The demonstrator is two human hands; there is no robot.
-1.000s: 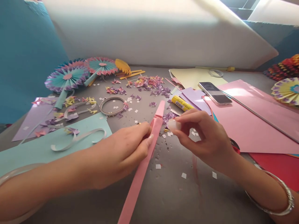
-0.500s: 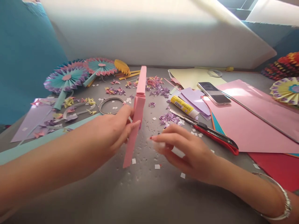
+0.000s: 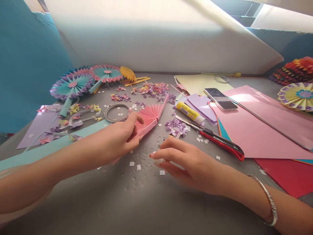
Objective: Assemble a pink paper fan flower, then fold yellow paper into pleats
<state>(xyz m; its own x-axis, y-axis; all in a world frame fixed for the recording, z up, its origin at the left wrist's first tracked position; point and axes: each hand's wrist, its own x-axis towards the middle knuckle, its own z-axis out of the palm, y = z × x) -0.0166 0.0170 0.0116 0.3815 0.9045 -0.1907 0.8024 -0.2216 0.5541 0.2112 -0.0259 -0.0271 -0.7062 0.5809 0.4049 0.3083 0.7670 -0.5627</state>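
Observation:
My left hand (image 3: 117,140) is closed on the near end of a pink pleated paper strip (image 3: 150,116), pinching it between thumb and fingers. The strip's far end has spread into a fan that lies low over the grey table (image 3: 146,199). My right hand (image 3: 188,163) rests just right of it, palm down, fingers stretched out over small white paper squares (image 3: 138,167). Nothing shows in that hand. A silver bangle (image 3: 270,202) sits on the right wrist.
A yellow glue stick (image 3: 189,112), a red cutter knife (image 3: 220,142) and a heap of purple scraps (image 3: 177,125) lie beyond my right hand. A phone (image 3: 220,99) rests on pink sheets (image 3: 256,130). At the far left are a tape ring (image 3: 116,112), paper rosettes (image 3: 73,85) and a teal sheet (image 3: 49,148).
The pink strip was raised upright, then lowered and its pleats fanned out. My right hand dropped from pinching a small white thing to lying flat on the table.

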